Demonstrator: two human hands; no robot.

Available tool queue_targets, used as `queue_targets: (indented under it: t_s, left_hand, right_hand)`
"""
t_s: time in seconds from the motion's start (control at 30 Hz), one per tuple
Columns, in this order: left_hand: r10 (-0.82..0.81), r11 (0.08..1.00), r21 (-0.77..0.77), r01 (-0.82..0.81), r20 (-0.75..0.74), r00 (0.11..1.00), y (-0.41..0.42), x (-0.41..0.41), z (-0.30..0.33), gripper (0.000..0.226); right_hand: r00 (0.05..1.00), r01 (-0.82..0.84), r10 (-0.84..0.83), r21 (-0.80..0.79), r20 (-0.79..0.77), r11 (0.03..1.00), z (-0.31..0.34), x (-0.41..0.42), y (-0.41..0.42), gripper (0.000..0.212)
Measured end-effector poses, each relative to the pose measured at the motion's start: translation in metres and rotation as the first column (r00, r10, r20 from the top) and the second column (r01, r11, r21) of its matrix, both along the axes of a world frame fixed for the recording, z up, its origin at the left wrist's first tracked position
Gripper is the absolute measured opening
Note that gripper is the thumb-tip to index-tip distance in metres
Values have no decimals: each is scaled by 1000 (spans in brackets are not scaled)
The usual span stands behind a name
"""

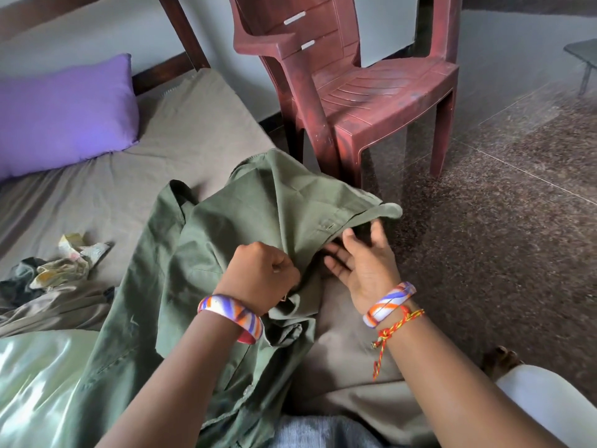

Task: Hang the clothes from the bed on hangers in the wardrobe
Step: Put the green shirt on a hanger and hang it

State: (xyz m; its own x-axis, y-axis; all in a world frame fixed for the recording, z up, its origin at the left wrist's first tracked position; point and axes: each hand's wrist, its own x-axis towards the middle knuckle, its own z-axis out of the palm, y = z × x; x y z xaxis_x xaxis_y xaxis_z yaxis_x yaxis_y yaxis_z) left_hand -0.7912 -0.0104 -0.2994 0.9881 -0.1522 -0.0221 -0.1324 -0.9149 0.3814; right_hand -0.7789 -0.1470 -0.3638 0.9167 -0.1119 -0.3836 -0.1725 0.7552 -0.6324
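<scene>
Brown-sheeted and rumpled, the bed [181, 130] fills my view from nine o'clock to the centre, with a purple pillow [61, 111] at ten o'clock and a red plastic chair [361, 92] on the dark speckled floor [500, 221] at one o'clock. Across the middle lies the olive green shirt [226, 221], the garment I am working on, spread over the mattress edge. My left hand [258, 273] has its grip clamped on a fold of that cloth near the centre, fingers curled tight round it. My right hand [361, 263] sits just beside it at three o'clock, fingers spread apart and relaxed, sliding under the raised placket and cuff without pinching anything. More clothes wait at eight o'clock: a crumpled patterned cloth [74, 260] and a shiny pale green garment [42, 383]. No hanger and no wardrobe are in sight, so I judge the hanging itself has not begun. The risk, as I see it, is that the loose end by the chair slips off the bed onto the floor, since only one grip holds it, or that I lift it bunched and twisted.
</scene>
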Motion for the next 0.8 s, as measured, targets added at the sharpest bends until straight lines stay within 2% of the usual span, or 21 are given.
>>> queue_targets:
  t_s: [0.07,0.13,0.2,0.23,0.27,0.3,0.33,0.37,0.47,0.53,0.57,0.6,0.67,0.73,0.77,0.8]
  left_hand:
    - [-35,999,7,35,16,999,-8,6,3,26]
    - [-75,995,-48,82,138,988,-18,12,3,46]
    - [37,962,-274,6,151,988,-24,20,0,55]
    - [137,894,-440,-84,89,987,-23,25,-4,51]
    - [244,758,-620,-206,-23,969,-20,28,-8,40]
    - [331,570,-746,-343,-173,927,-16,29,-14,25]
    - [388,376,-802,-464,-318,865,-8,27,-23,11]
    - [438,242,-802,-547,-413,799,0,23,-29,7]
    - [484,28,-782,-622,-534,693,21,8,-48,9]
    - [434,-105,-794,-598,-578,691,21,6,-48,12]
    - [428,-113,-809,-576,-563,707,19,8,-45,17]
    - [442,-64,-825,-562,-528,725,17,11,-42,21]
    - [475,147,-835,-530,-411,778,14,21,-39,29]
    - [466,427,-765,-483,-272,842,13,33,-36,30]
    - [451,518,-722,-459,-225,864,13,39,-34,23]
    - [444,556,-698,-452,-210,871,13,44,-33,16]
  right_hand:
    - [999,0,3,-84,42,996,4,4,-5,63]
    - [992,26,3,-225,129,974,10,14,-4,62]
    - [964,19,105,-459,243,888,19,28,3,57]
    - [938,-48,237,-582,253,812,25,34,9,55]
    - [893,-157,395,-671,217,724,32,41,16,55]
    - [834,-268,525,-708,168,653,36,48,21,54]
    - [786,-357,603,-696,136,623,38,54,23,54]
    - [775,-414,623,-657,109,630,39,56,24,53]
    - [861,-416,507,-522,38,745,26,51,24,50]
    - [904,-357,427,-511,23,782,9,45,26,50]
    - [917,-324,399,-528,30,785,3,43,28,50]
    - [922,-301,384,-554,38,776,-1,41,30,50]
    - [918,-272,391,-611,66,743,-5,40,33,49]
    - [902,-261,424,-677,84,688,-3,40,32,46]
    - [893,-236,443,-750,84,618,-3,40,30,43]
    - [888,-189,455,-852,65,489,-3,40,27,40]
